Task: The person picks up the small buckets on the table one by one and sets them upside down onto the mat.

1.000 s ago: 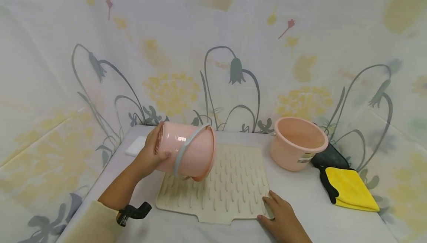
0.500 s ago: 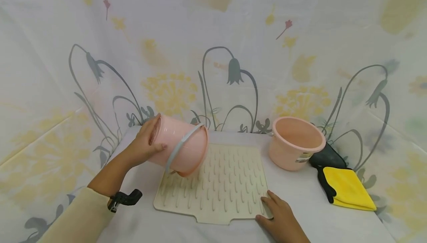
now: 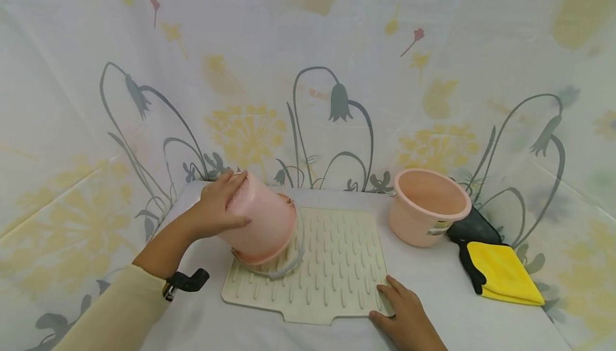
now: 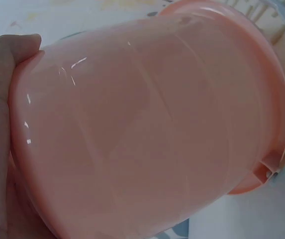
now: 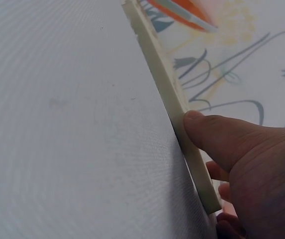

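My left hand (image 3: 216, 206) grips a pink bucket (image 3: 267, 217) round its base. The bucket is tipped mouth-down and to the right over the left part of a cream washboard (image 3: 337, 265) with rows of raised ridges. Its pale grey handle (image 3: 291, 265) hangs below the rim, close to the board. In the left wrist view the bucket's side (image 4: 142, 124) fills most of the picture, with my thumb at the base edge. My right hand (image 3: 404, 313) holds the board's near right corner. In the right wrist view the thumb (image 5: 197, 122) presses the board's edge (image 5: 167, 99).
A second pink tub (image 3: 423, 217) stands upright at the back right of the white-covered table (image 3: 346, 335). Beside it lie a black object (image 3: 474, 228) and a folded yellow cloth (image 3: 505, 271) with black trim. A flower-patterned curtain (image 3: 308, 30) hangs behind.
The bucket has shifted left and tipped further, so its mouth now faces down towards the board. Its handle has swung down from across the side to below the rim. The right hand stays put.
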The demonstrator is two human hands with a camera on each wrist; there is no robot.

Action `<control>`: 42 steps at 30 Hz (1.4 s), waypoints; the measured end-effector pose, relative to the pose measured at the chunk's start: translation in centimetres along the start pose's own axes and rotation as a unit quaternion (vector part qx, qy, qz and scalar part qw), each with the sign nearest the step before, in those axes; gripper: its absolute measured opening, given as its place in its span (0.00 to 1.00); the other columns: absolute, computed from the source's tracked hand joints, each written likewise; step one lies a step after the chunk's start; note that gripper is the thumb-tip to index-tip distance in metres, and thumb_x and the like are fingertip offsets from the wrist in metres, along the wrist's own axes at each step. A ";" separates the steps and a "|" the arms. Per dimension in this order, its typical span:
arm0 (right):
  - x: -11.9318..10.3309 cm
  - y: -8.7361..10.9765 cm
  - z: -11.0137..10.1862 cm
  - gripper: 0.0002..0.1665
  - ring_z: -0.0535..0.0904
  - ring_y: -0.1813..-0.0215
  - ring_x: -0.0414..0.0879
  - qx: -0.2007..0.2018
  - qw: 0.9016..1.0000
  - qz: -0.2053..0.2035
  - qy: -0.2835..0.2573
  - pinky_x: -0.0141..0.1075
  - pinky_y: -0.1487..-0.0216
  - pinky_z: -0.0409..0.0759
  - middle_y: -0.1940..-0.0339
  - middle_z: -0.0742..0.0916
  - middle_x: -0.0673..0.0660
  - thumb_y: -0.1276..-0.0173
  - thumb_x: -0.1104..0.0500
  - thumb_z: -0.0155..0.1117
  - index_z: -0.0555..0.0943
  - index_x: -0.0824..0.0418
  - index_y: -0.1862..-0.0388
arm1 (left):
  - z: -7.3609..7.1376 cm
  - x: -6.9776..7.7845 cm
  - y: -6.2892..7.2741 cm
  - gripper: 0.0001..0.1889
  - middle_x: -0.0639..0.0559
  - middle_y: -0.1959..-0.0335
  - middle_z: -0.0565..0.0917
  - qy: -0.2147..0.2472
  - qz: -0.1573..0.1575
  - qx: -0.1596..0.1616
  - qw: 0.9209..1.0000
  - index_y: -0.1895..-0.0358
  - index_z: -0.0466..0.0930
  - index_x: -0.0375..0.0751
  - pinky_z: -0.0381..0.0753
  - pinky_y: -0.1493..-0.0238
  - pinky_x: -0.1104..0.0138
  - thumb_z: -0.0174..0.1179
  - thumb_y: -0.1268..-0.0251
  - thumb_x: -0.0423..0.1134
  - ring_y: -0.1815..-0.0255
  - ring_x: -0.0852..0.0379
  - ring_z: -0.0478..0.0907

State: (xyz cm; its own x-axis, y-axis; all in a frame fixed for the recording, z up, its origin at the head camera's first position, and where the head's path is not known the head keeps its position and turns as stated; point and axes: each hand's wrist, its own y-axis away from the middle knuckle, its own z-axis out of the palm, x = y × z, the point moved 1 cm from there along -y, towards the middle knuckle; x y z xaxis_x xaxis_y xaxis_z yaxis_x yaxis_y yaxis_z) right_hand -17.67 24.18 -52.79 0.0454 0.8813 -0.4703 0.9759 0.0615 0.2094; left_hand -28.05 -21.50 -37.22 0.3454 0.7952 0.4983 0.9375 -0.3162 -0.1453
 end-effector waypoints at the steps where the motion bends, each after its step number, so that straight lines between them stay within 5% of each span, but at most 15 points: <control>1: 0.0 0.0 0.0 0.49 0.65 0.23 0.73 -0.001 1.000 0.000 0.000 0.72 0.31 0.66 0.19 0.68 0.67 0.42 0.30 0.76 0.79 0.58 0.30 | 0.2 0.1 -0.1 0.56 0.33 0.14 0.44 -0.006 -0.003 -0.001 1.000 0.13 0.47 0.53 0.56 0.33 0.22 0.69 0.42 0.58 0.18 0.20 0.41; 10: 0.0 0.2 0.1 0.48 0.65 0.24 0.74 0.007 1.000 -0.012 0.001 0.72 0.32 0.67 0.19 0.69 0.67 0.42 0.31 0.77 0.79 0.58 0.30 | 1.5 2.2 -1.3 0.57 0.41 0.12 0.42 -0.061 -0.024 -0.035 0.997 0.13 0.46 0.65 0.60 0.42 0.18 0.68 0.45 0.66 0.18 0.24 0.43; 20: -0.2 0.0 -0.3 0.49 0.64 0.23 0.74 -0.002 1.000 -0.003 -0.011 0.73 0.32 0.66 0.18 0.68 0.67 0.42 0.30 0.76 0.79 0.57 0.30 | 3.5 4.6 -2.7 0.56 0.44 0.12 0.43 -0.134 0.005 -0.079 0.988 0.14 0.48 0.71 0.60 0.41 0.19 0.69 0.47 0.68 0.17 0.23 0.43; 42: 0.3 0.2 -0.2 0.50 0.65 0.24 0.74 0.003 1.000 -0.012 -0.019 0.73 0.32 0.66 0.19 0.69 0.67 0.45 0.30 0.78 0.79 0.57 0.31 | 4.8 5.2 -3.5 0.51 0.40 0.12 0.45 -0.163 0.022 -0.092 0.982 0.15 0.55 0.63 0.59 0.37 0.20 0.61 0.40 0.76 0.16 0.24 0.41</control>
State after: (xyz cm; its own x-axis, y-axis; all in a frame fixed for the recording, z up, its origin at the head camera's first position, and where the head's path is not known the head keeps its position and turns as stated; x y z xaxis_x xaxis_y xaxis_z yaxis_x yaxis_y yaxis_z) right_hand -17.49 24.52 -52.72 0.0290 0.8612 -0.5074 0.9779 0.0807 0.1929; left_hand -29.37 -13.77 -38.28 0.4086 0.8926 0.1907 0.9083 -0.4183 0.0117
